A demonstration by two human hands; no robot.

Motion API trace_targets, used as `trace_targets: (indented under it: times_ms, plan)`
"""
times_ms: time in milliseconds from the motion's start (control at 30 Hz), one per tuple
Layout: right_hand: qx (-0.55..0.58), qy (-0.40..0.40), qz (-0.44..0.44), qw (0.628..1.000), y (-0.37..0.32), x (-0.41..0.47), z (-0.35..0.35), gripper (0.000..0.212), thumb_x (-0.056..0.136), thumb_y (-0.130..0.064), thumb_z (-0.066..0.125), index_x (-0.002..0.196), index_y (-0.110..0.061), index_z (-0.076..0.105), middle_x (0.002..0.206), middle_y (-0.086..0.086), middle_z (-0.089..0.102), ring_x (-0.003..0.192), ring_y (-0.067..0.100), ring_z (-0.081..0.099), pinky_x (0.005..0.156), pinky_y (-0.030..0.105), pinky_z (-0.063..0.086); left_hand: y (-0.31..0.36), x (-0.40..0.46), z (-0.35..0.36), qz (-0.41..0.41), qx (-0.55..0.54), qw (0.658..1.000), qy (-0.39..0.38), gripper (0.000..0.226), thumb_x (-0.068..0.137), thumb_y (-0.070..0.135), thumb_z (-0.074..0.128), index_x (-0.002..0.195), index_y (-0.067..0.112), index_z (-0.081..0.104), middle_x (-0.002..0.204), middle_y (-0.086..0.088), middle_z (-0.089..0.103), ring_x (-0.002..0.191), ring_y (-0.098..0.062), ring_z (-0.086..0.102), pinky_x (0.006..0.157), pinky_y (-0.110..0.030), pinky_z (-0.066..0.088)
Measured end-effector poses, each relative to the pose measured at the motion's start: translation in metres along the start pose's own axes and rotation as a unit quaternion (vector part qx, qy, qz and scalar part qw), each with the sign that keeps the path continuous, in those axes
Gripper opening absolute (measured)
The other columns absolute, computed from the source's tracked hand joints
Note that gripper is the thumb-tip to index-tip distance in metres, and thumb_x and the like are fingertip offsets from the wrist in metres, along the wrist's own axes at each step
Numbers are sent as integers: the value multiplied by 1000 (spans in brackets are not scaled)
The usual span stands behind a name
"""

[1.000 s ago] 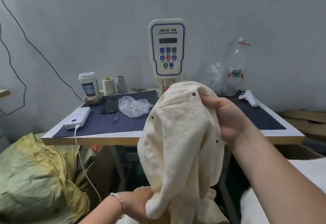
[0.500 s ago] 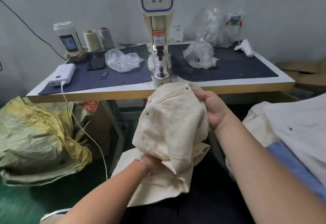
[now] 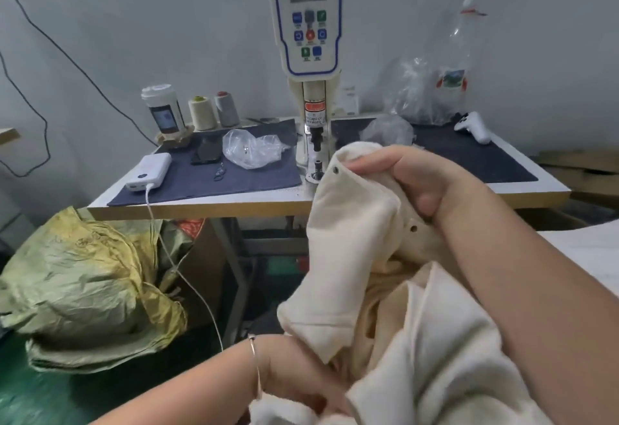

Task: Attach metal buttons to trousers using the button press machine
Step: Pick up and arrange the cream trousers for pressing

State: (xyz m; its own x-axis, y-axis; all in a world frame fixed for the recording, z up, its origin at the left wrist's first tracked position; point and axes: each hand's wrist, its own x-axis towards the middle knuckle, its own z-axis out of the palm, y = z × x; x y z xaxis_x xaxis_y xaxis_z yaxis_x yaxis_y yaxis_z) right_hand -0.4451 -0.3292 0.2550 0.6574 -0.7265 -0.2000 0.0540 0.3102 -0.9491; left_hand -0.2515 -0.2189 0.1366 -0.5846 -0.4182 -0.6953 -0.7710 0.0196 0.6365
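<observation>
So rn the right hand (image 3: 415,180) has its fingers curled round the top edge of the cream trousers (image 3: 351,240), thumb on top, bunching the fabric up just in front of the table (image 3: 207,205) edge, around 5 o'clock from the button press machine (image 3: 310,66). The left hand (image 3: 301,381) is low at 6 o'clock, half buried in the fabric. Looks like it's gripping a fold, but the fingers are mostly hidden so can't tell for sure.

There's already a metal button (image 3: 335,170) on the corner the right hand holds up, plus another stud (image 3: 413,228) further down near the wrist. The lower die (image 3: 317,170) sits at the machine's base, just left of that raised corner, w/ the punch above it.

Stuff that could go wrong imo:

- Fabric is super bunched. If it goes onto the die w/ a fold underneath, the next button gets pressed thru 2 layers and pins the trousers shut.
- Right fingers are really close to the die, and the machine has a finger warning label for a reason. Feed the cloth in w/ that grip and a fingertip could end up under the punch.
- The bulk hanging down toward the lap may drag the waistband off center, so button lands crooked.
- Plastic bag (image 3: 254,150) at 9 o'clock of the die, prob w/ button parts, could get swept off by loose cloth.
</observation>
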Motion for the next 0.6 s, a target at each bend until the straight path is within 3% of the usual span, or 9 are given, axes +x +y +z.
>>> trace_targets:
  times_ms: [67, 133, 200, 267, 333, 400, 467, 500, 600]
  plan:
    - [5, 5, 24, 1000, 23, -9, -7, 19, 65, -19, 76, 83, -10, 76, 85, 12, 71, 77, 25, 68, 72, 35, 56, -14, 2, -9, -53, -32, 993, -100, 45, 94, 20, 63, 132, -3, 55, 106, -4, 67, 82, 5, 58, 84, -5, 45]
    - [44, 7, 25, 999, 49, -13, -16, 22, 67, -18, 75, 86, -7, 74, 84, 13, 70, 77, 25, 68, 73, 34, 54, -41, -1, -39, -87, -6, 990, -109, 34, 99, 15, 57, 130, 3, 60, 117, 0, 67, 95, -1, 59, 95, -19, 48]
    - [89, -17, 13, 996, 65, -14, -20, 19, 71, -15, 71, 86, -5, 74, 82, 13, 70, 74, 24, 68, 70, 32, 55, -58, -11, -68, -143, 24, 989, 20, 27, 98, 16, 56, 122, 9, 68, 118, -1, 71, 99, -9, 67, 86, -22, 53]
    - [132, -58, -5, 990, 66, -12, -23, 24, 68, -15, 77, 89, -4, 73, 83, 13, 70, 76, 25, 69, 71, 33, 56, -61, -24, -90, -174, 91, 960, 200, 29, 98, 31, 57, 119, 16, 68, 111, 3, 72, 95, -8, 68, 78, -19, 54]
    - [159, -111, -25, 981, 58, -6, -24, 30, 66, -20, 80, 91, -4, 72, 86, 13, 71, 80, 26, 69, 75, 35, 56, -54, -22, -110, -33, -38, 935, 351, 54, 89, 62, 58, 130, 28, 60, 116, 15, 66, 107, -1, 62, 90, -22, 52]
    - [129, -140, -66, 979, 44, 1, -23, 28, 70, -15, 77, 94, -5, 69, 88, 13, 71, 82, 25, 69, 75, 35, 56, -28, -22, -121, 168, -199, 905, 335, 81, 75, 79, 57, 142, 35, 48, 140, 18, 55, 133, -3, 46, 112, -38, 40]
    - [92, -178, -90, 975, 30, 12, -23, 26, 78, -2, 60, 103, -1, 66, 97, 17, 70, 90, 27, 69, 80, 36, 55, -3, -15, -124, 289, -234, 888, 270, 83, 79, 72, 61, 148, 31, 41, 151, 11, 45, 142, -9, 37, 116, -43, 32]
    - [81, -202, -86, 972, 25, 19, -25, 31, 79, 1, 53, 109, 5, 62, 103, 22, 67, 97, 31, 66, 85, 39, 53, 5, -10, -124, 316, -219, 890, 245, 72, 86, 59, 61, 148, 27, 42, 151, 6, 47, 141, -13, 40, 113, -39, 36]
    - [30, -175, -38, 983, 18, 41, -37, 47, 73, -5, 65, 115, 13, 54, 110, 29, 58, 101, 38, 57, 90, 43, 47, 14, -7, -128, 295, -198, 914, 198, 53, 85, 29, 73, 134, 17, 58, 133, -1, 62, 122, -17, 58, 97, -27, 48]
